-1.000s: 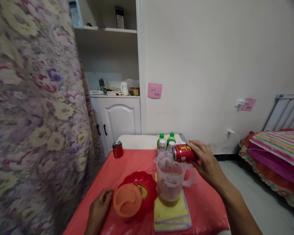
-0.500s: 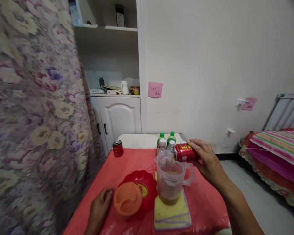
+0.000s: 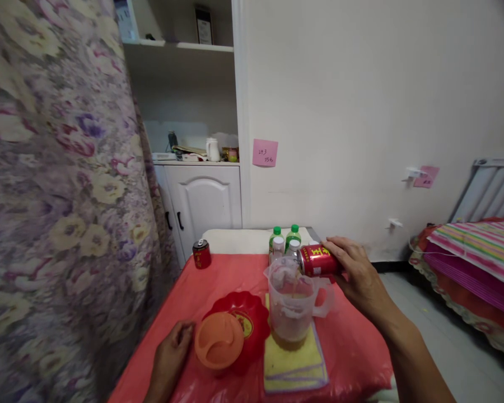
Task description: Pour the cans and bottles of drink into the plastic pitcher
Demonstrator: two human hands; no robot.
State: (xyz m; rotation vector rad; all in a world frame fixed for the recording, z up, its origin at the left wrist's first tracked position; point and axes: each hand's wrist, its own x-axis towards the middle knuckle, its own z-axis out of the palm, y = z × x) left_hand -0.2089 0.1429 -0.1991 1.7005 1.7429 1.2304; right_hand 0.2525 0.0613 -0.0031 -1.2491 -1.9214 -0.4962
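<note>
My right hand (image 3: 357,274) grips a red drink can (image 3: 317,260) tipped on its side over a clear plastic jug (image 3: 292,305). A thin brown stream runs from the can into the jug, which holds brown liquid at its bottom. The jug stands on a yellow folded cloth (image 3: 294,364). My left hand (image 3: 170,358) rests on the red table cover (image 3: 218,274), fingers curled, holding nothing, just left of an orange lid-like dish (image 3: 218,340) lying on a red plate (image 3: 246,322).
A second red can (image 3: 201,254) stands at the table's far left. Several small bottles with green and white caps (image 3: 284,242) stand behind the jug. A flowered curtain (image 3: 59,196) hangs close on the left. A white cabinet (image 3: 204,198) and a striped bed (image 3: 479,257) flank the table.
The can stays tipped and keeps pouring; the liquid in the jug has risen slightly. Both hands hold their places.
</note>
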